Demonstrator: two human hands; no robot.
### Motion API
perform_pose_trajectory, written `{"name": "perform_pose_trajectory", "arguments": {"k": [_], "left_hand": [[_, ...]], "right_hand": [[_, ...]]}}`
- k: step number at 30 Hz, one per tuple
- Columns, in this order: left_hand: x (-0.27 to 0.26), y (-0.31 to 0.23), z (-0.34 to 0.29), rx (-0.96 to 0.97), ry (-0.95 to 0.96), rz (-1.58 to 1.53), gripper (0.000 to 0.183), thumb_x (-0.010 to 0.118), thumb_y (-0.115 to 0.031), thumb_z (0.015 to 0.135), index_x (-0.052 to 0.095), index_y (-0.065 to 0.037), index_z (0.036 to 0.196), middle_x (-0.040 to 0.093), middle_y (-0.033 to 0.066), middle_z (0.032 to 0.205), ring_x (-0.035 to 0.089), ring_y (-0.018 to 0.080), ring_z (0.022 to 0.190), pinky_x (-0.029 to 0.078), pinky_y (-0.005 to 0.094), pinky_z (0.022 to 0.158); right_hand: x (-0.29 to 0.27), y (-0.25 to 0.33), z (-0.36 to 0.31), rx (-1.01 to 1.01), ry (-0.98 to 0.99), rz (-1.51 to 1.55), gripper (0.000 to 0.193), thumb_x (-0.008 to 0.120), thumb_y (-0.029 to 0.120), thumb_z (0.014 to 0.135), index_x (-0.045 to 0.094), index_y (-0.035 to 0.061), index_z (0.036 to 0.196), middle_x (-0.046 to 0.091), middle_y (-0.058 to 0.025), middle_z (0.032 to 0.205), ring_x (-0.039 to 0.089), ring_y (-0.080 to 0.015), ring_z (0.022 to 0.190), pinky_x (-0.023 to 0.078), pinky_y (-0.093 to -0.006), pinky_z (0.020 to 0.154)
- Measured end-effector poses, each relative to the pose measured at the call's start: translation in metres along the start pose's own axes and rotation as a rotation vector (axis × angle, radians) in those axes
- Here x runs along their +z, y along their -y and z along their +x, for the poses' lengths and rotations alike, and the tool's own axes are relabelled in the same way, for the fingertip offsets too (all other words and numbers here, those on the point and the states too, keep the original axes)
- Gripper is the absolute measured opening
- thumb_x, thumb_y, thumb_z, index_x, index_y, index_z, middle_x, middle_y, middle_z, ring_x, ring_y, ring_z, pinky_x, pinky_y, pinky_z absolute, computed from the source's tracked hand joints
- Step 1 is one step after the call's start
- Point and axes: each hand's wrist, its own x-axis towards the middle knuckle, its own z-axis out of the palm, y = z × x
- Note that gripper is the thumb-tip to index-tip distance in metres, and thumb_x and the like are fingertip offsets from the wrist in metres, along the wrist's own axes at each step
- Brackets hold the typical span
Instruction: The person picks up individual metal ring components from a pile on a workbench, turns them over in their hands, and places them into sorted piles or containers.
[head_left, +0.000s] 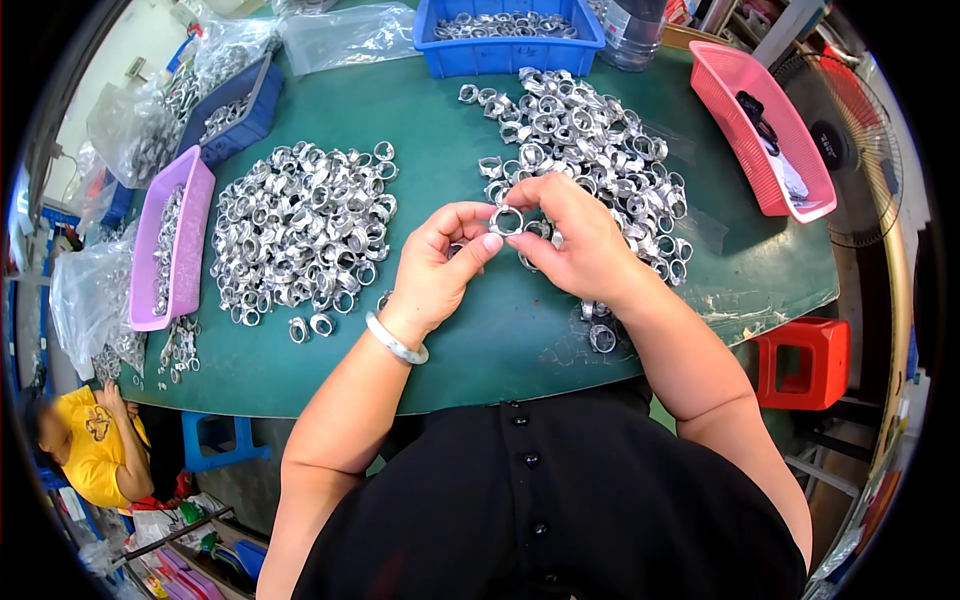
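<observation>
Between the fingertips of both hands I hold one silvery metal ring (507, 221), its round opening turned up toward me. My left hand (443, 255), with a pale bangle (396, 340) on its wrist, pinches the ring's left side. My right hand (570, 232) grips its other side with thumb and fingers. Further rings show partly behind my fingers. A large heap of similar rings (585, 140) lies beyond and beside my right hand. To the left of my left hand spreads a second heap (305, 230), with a few loose rings at its near edge.
A blue bin (508, 58) of rings stands at the back. At left are a purple basket (196, 225), another blue bin (262, 108) and plastic bags. A pink basket (815, 190) and a fan (850, 140) stand right. A person in yellow (95, 450) sits at lower left.
</observation>
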Motion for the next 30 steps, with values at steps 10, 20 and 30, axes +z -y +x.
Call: {"name": "perform_pose_trajectory", "arguments": {"k": [10, 20, 30], "left_hand": [[-0.0011, -0.0003, -0.0021, 0.020, -0.007, -0.003, 0.021, 0.064, -0.007, 0.088, 0.061, -0.003, 0.108, 0.061, -0.0022, 0.086, 0.051, 0.0038, 0.071, 0.042, 0.0179, 0.061], [-0.0006, 0.0034, -0.0057, 0.051, 0.085, 0.029, 0.027, 0.065, -0.013, 0.089, 0.060, 0.000, 0.112, 0.064, 0.0026, 0.092, 0.055, 0.0063, 0.079, 0.046, 0.0222, 0.070], [-0.0034, -0.0004, -0.0047, -0.045, 0.064, 0.025, 0.019, 0.061, -0.018, 0.092, 0.061, -0.001, 0.100, 0.063, 0.0007, 0.082, 0.054, 0.0060, 0.070, 0.044, 0.0208, 0.063]], "right_hand": [[0.0032, -0.0020, -0.0030, 0.032, -0.025, 0.147, 0.037, 0.071, 0.005, 0.076, 0.055, 0.0014, 0.109, 0.060, -0.0127, 0.099, 0.064, -0.0251, 0.090, 0.051, -0.0345, 0.077], [0.0047, -0.0049, -0.0023, -0.005, -0.041, 0.236, 0.030, 0.070, 0.002, 0.074, 0.059, 0.0028, 0.102, 0.062, -0.0108, 0.097, 0.063, -0.0242, 0.087, 0.051, -0.0322, 0.075], [0.0032, 0.0017, -0.0009, -0.033, 0.005, 0.197, 0.041, 0.070, 0.000, 0.073, 0.058, 0.0026, 0.112, 0.062, -0.0104, 0.095, 0.064, -0.0236, 0.082, 0.052, -0.0320, 0.070]]}}
